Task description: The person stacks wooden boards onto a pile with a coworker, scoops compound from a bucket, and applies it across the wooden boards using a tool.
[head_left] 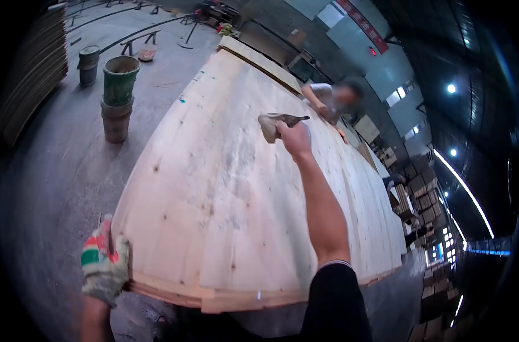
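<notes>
A wide stack of pale wood veneer sheets (185,188) spreads out in front of me, with knots, grey smudges and a few green marks on top. At its near left corner is my left hand (104,265), in a white, green and red work glove. The thumb lies at the sheet edge and the fingers stretch along the outside, apart from the thumb. My bare right hand (295,138) reaches out over the middle of the sheets. It is closed around a scraper-like tool (269,126) with a broad beige part and a narrow dark end; its exact kind is unclear.
A co-worker (328,100) leans over the far right edge of the stack. On the floor to the left stand a green bucket (120,82) on a brown bucket (117,121) and a grey bucket (88,65). Stacked sheets (34,80) rise at far left.
</notes>
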Available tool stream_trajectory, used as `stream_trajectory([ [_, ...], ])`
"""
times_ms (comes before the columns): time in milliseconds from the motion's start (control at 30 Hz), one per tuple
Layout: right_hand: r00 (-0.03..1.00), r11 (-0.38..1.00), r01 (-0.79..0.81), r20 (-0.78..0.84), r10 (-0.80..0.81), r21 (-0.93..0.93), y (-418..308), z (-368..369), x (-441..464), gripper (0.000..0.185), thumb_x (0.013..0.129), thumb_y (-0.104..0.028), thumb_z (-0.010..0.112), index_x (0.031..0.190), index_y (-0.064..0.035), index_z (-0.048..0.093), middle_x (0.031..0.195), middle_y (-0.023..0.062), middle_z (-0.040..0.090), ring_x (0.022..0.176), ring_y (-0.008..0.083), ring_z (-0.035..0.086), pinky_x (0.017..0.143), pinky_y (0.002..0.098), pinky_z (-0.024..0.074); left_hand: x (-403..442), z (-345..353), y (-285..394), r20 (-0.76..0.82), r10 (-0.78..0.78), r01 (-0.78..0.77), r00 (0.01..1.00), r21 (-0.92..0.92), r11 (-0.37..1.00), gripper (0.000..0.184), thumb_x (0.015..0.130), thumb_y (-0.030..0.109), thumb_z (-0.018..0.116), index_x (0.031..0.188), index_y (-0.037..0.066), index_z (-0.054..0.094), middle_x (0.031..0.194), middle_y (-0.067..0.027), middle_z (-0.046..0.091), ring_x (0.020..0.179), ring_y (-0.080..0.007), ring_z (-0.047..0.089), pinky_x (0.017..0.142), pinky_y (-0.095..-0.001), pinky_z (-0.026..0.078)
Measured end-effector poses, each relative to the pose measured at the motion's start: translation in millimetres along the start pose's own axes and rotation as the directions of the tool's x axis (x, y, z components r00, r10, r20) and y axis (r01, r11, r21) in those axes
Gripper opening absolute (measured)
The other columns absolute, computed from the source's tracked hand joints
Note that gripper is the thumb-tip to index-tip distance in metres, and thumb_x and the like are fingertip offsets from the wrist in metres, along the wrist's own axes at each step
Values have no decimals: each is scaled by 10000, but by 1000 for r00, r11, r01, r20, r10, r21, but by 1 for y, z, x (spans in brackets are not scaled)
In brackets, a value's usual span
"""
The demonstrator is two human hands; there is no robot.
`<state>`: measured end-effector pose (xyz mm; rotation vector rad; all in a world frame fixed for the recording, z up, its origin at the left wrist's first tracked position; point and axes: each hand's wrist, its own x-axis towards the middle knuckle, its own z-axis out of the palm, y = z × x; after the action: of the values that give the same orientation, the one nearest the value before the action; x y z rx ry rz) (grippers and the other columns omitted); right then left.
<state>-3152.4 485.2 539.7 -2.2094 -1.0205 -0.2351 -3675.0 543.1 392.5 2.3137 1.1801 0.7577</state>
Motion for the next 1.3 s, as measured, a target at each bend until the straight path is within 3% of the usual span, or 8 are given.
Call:
stream_trajectory([
  [167, 867, 547, -498, 375, 328, 673, 62, 156, 131, 275, 812, -163, 630, 912, 89, 678, 944, 128, 721, 780, 226, 696, 736, 358, 563, 21, -10, -3, 124, -3, -3, 992, 53, 999, 481, 851, 175, 625, 1268, -53, 548, 988, -237, 631, 825, -406, 606, 732, -489, 487],
  [233, 961, 875, -272, -73, 265, -401, 64, 202, 168, 269, 795, -222, 677, 891, 25, 721, 925, 204, 722, 863, 305, 709, 753, 417, 553, 34, -6, -3, 139, 17, -22, 990, 36, 999, 426, 837, 159, 624, 1191, -74, 576, 942, -237, 628, 782, -396, 608, 688, -482, 484],
  [333, 965, 867, 49, 247, 87, -495, -6, 174, 144, 278, 763, -171, 672, 990, -25, 741, 975, 175, 732, 894, 244, 707, 802, 374, 552, 44, -4, -5, 208, -44, 34, 977, 56, 998, 378, 843, 172, 629, 1139, -63, 596, 926, -234, 628, 761, -401, 606, 678, -486, 482],
  [567, 826, 981, 157, 529, -195, 116, 3, 104, -20, 320, 783, 32, 645, 1066, -85, 738, 1022, 99, 743, 914, 185, 695, 839, 318, 539, 41, 1, -15, 123, 68, -66, 990, -19, 998, 378, 893, 252, 604, 1113, -56, 607, 928, -231, 635, 808, -418, 615, 711, -495, 485],
  [733, 791, 869, 491, 447, -419, -55, -80, 30, -264, 381, 711, -21, 684, 1074, -136, 703, 941, 132, 657, 902, 355, 638, 782, 425, 534, 44, 0, -21, 194, 91, -99, 977, 32, 995, 496, 943, 391, 526, 1144, -55, 606, 1011, -245, 651, 882, -407, 636, 799, -474, 504],
  [933, 864, 895, -279, 316, 392, -349, -113, 27, -277, 384, 792, -384, 609, 852, -25, 730, 818, 204, 700, 761, 369, 681, 727, 428, 536, 40, -17, -17, 330, 35, -33, 943, -11, 999, 506, 970, 455, 450, 1087, -18, 587, 1019, -254, 656, 939, -407, 647, 841, -475, 511],
  [1033, 961, 826, -189, 71, 266, -531, -105, 66, -265, 355, 809, -366, 625, 919, -47, 737, 871, 193, 707, 796, 349, 688, 717, 416, 537, 38, -16, -23, 324, 88, -80, 942, -40, 996, 496, 975, 453, 445, 1075, -12, 586, 1015, -256, 652, 931, -416, 645, 825, -486, 512],
  [1300, 958, 925, 228, 240, -157, -305, -178, 36, -387, 165, 832, -128, 663, 981, -102, 729, 872, 158, 681, 854, 358, 650, 735, 420, 525, 61, -24, -60, 429, 295, -230, 853, -197, 953, 456, 976, 423, 464, 1097, 9, 613, 968, -240, 656, 874, -401, 645, 803, -498, 503],
])
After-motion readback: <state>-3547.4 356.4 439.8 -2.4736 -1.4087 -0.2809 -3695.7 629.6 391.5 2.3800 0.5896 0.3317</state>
